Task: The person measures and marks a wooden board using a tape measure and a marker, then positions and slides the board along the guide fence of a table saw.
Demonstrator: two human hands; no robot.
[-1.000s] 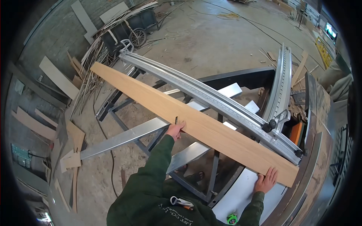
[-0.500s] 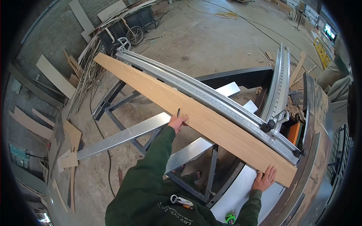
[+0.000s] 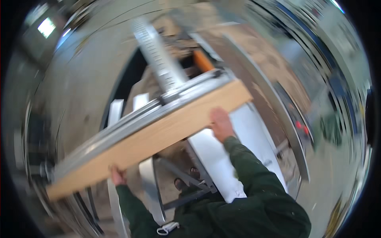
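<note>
A long light-brown wooden board (image 3: 166,137) lies slanted across the bench, its far long edge along a silver metal rail fence (image 3: 131,123). My left hand (image 3: 118,175) grips the board's near edge toward its left end. My right hand (image 3: 221,123) is on the board near its right end, fingers over the top and palm at the near edge. Motion blurs both hands, and I cannot make out a pen in the left one. Beneath the board, pale metal bars (image 3: 151,186) and a white panel (image 3: 212,164) support it.
A second slotted metal rail (image 3: 156,55) runs away from the fence. An orange part (image 3: 203,60) sits beside the rails' junction. To the right stretch a brown bench edge (image 3: 242,67) and a long metal strip (image 3: 278,93). My sandalled feet (image 3: 180,183) show below.
My view has swung right, so the board and rails now slant the other way. Both hands stay at the board. The dark pen seen in my left hand is no longer visible.
</note>
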